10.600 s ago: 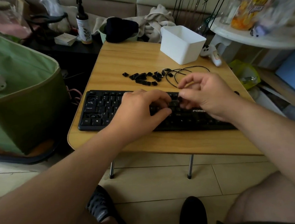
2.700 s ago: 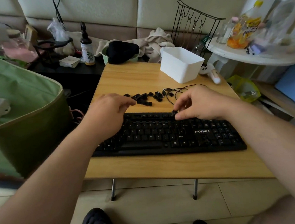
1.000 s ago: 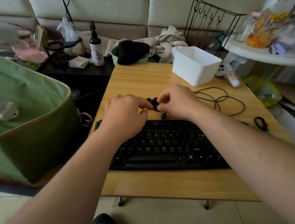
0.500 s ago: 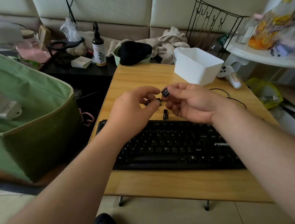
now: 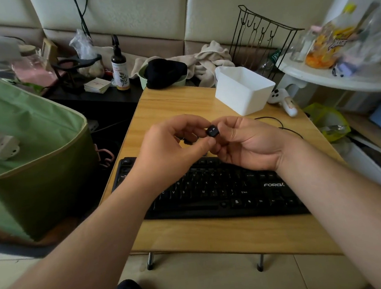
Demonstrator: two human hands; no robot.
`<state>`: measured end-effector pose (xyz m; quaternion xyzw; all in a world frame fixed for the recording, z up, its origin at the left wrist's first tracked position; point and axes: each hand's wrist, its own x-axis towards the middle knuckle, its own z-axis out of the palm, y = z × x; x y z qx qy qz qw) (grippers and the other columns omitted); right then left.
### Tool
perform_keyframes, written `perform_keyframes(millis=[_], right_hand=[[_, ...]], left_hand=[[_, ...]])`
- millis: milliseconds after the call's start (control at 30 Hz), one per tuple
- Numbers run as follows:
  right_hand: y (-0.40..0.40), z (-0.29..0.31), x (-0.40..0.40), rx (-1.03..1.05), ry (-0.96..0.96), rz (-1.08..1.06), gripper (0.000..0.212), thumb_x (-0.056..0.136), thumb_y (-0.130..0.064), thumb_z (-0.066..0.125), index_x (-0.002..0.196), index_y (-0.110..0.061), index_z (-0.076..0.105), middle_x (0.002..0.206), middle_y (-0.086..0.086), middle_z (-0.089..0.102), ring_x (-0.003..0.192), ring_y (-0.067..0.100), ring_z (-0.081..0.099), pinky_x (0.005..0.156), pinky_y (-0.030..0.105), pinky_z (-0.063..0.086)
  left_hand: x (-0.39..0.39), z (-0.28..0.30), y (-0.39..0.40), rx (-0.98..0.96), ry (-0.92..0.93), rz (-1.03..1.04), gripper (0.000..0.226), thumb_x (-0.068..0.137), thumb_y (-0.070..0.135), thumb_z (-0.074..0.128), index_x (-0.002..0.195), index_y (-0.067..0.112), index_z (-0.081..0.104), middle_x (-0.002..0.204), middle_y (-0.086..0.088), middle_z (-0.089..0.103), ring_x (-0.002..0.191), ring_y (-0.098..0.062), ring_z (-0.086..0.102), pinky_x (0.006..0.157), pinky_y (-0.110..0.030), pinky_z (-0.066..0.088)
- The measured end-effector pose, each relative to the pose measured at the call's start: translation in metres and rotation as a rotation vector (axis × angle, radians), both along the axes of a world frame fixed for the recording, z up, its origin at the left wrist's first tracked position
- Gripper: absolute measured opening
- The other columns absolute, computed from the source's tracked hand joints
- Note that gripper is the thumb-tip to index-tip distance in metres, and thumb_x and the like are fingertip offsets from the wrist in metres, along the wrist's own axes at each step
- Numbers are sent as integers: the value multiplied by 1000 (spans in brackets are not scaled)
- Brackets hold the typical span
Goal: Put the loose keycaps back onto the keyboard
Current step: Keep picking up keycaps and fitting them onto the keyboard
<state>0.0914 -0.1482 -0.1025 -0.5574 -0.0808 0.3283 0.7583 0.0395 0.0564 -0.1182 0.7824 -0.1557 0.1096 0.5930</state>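
Black keycap (image 5: 212,131) pinched by right hand (image 5: 242,143); left hand (image 5: 173,148) fingers curled, contents unclear.

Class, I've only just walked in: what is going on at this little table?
A person is refitting keycaps on a black keyboard on a wooden table. The right hand pinches one keycap above the keyboard, its printed face up. The left hand is curled close beside it, with something dark partly hidden behind its fingers. The keycap is not yet on the board.
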Motion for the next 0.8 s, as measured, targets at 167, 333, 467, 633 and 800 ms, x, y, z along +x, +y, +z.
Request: perform_keyframes(millis=[167,333,467,633,800], right_hand=[[-2,1,-2,-23,-11,-6,46,52,-28,102,91,-20,79,88,7,72,74,17,66,64,23,53],[5,9,-7,-171,-79,-62,15,83,-15,71,98,-15,69,81,6,73,67,14,63,59,20,50],[31,22,-6,-454,-440,-178,11,98,-7,65,94,-14,71,77,4,76,64,11,63,58,22,49],[69,30,-7,-868,-945,-191,10,97,-22,71,92,-28,76,76,-10,75,69,5,71,71,28,61],[84,25,-10,-934,-1076,-234,10,97,-26,70,91,-30,77,74,-14,70,70,2,66,67,26,57]], left_hand=[[-2,-3,-2,22,-8,1,28,83,31,86,104,43,72,92,15,75,92,-11,70,82,-25,47],[-2,4,5,-6,61,-51,19,93,25,78,107,36,75,93,9,78,93,-12,74,86,-33,58],[6,13,24,-138,235,-2,21,94,14,75,112,22,70,87,3,79,77,-7,71,72,-22,55],[17,9,53,-156,370,68,18,93,13,75,110,19,72,88,-2,77,74,-11,67,74,-31,47],[16,4,64,-166,441,38,14,98,19,69,109,14,77,91,-2,76,75,-8,64,70,-26,48]])
